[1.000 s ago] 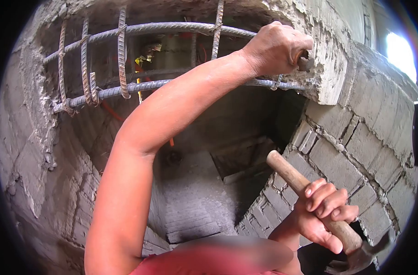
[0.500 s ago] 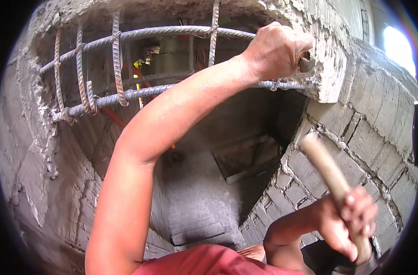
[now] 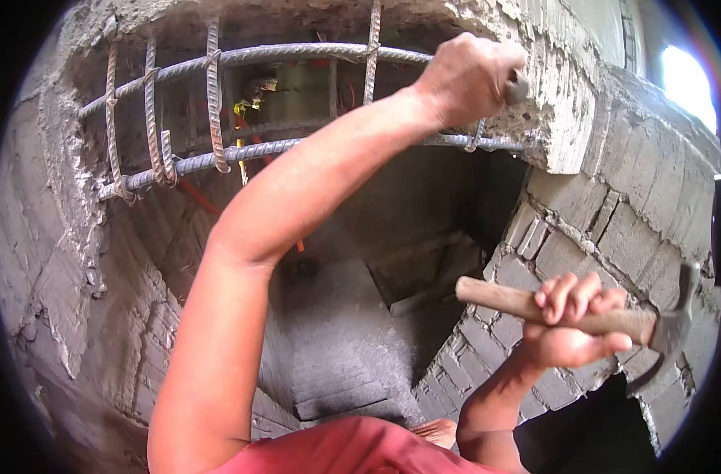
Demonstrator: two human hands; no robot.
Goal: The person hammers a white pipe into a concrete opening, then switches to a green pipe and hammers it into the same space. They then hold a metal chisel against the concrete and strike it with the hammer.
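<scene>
fist of left hand (image 3: pixel 469 77) raised, closed round chisel (image 3: pixel 517 86) against concrete (image 3: pixel 567 118), right hand (image 3: pixel 570 322) gripping level hammer (image 3: pixel 641 324)

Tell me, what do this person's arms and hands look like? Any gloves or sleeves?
No gloves: the left hand and right hand are both bare, with no rings, watch or bands visible. The left arm and right arm are bare too, no sleeve reaching them. A red shirt shows at the bottom edge.

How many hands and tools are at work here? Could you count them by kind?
Hands: 2 (left hand gripping the chisel, right hand gripping the hammer)
Hammers: 1
Chisels: 1
Total: 4
</scene>
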